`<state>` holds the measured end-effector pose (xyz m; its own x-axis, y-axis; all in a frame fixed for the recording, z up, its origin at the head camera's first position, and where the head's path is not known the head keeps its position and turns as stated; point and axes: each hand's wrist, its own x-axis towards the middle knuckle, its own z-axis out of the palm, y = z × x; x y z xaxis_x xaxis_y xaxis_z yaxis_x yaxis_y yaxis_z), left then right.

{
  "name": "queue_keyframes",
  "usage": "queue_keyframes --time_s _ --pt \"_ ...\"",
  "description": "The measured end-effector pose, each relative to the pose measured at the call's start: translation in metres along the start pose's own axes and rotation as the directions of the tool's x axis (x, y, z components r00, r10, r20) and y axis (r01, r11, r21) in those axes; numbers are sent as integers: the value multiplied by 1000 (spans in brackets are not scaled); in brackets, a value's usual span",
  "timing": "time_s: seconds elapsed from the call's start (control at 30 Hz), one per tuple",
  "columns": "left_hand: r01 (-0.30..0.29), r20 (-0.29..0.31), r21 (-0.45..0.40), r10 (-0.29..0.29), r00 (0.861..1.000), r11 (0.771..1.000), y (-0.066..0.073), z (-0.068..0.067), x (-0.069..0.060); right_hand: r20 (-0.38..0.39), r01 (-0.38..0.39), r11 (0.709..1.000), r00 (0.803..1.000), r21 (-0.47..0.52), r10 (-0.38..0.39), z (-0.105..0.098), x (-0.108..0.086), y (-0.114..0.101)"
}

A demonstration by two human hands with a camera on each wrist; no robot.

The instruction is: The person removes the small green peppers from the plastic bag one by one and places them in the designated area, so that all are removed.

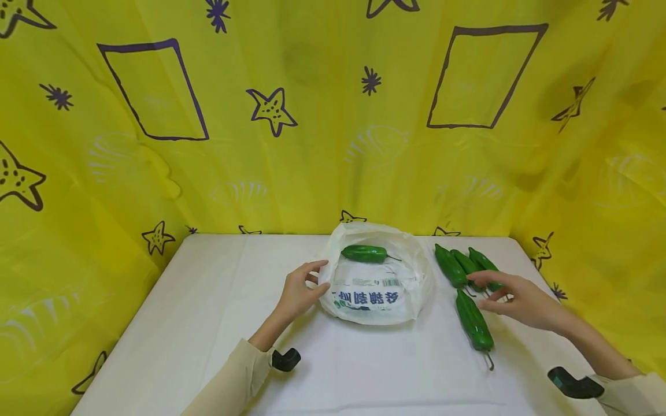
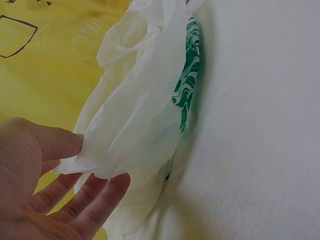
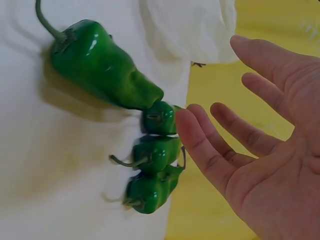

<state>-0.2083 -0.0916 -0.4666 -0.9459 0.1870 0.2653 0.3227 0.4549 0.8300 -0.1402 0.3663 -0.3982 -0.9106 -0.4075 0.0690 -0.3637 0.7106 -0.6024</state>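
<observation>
A white plastic bag with printed lettering lies on the table with its mouth open. One green pepper is inside it. My left hand pinches the bag's left rim; the left wrist view shows the thumb on one side of the plastic and fingers beneath. Over the peppers on the right hovers my right hand, fingers spread and nothing held. Three green peppers lie side by side there, the leftmost pepper nearest the bag. Closer to me, another pepper points its stem toward me.
A white cloth covers the table. Yellow curtain with drawn stars and shells hangs behind the table and along both sides. Each sleeve carries a dark wrist camera, such as the left camera.
</observation>
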Motion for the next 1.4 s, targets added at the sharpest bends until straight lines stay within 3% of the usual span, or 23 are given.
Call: queue_keyframes --time_s 0.57,0.8,1.1,1.4 --pt "-20 9 -18 20 1000 1000 1 2 3 -11 104 994 995 22 -104 -8 22 -19" --pt "-6 5 8 5 1000 1000 -2 1 1 -48 142 990 989 16 -142 -1 30 -28" --pt "-36 5 14 36 999 999 -3 -1 0 -49 146 989 988 4 -146 2 42 -40" --pt "-18 7 5 18 1000 1000 -3 -2 -1 -39 208 978 977 -31 -209 0 57 -53"
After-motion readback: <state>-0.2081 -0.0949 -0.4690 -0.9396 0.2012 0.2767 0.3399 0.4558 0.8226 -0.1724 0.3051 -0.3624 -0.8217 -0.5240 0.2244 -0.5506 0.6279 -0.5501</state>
